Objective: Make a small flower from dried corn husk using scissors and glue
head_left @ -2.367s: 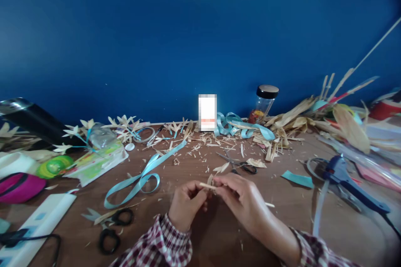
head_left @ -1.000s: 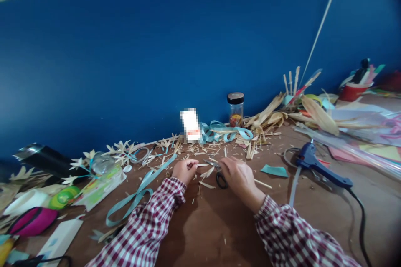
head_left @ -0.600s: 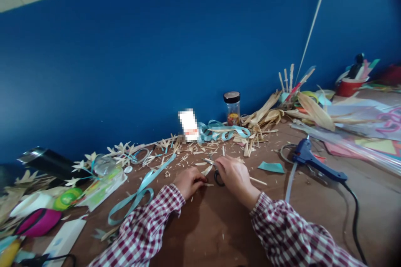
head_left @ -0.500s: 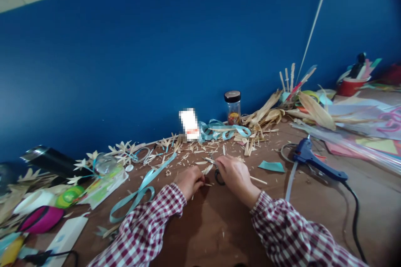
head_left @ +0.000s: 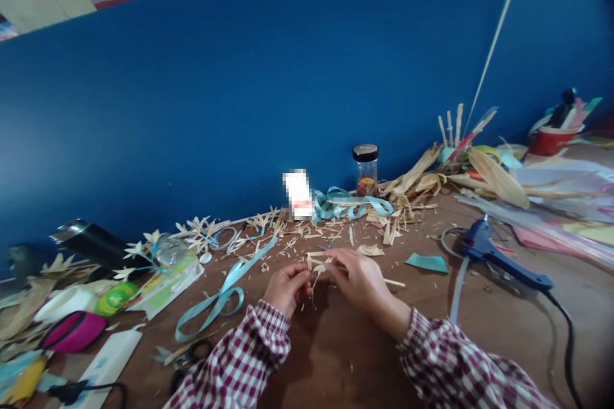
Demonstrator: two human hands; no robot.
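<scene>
My left hand [head_left: 289, 289] pinches a small pale corn-husk piece [head_left: 318, 264] with narrow petal-like strips at its near end. On the other side, my right hand [head_left: 355, 276] is closed, with its thumb and fingertips on the same piece. The right fingers partly hide the piece. A small dark metal tip [head_left: 324, 247] shows just beyond the right fingers; the rest of it is hidden. A thin pale stick [head_left: 395, 282] lies beside my right wrist.
Husk scraps [head_left: 292, 239] litter the table beyond my hands. A blue glue gun [head_left: 499, 252] with its cord lies right, near a teal strip [head_left: 426, 262]. Light-blue ribbon [head_left: 225, 287] and black-handled scissors [head_left: 197, 353] lie left. A black-lidded jar [head_left: 366, 172] stands by the blue wall.
The scissors in my right hand are no longer seen in its grip. Both hands have come together on the husk piece, lifted slightly. The view has shifted a little left.
</scene>
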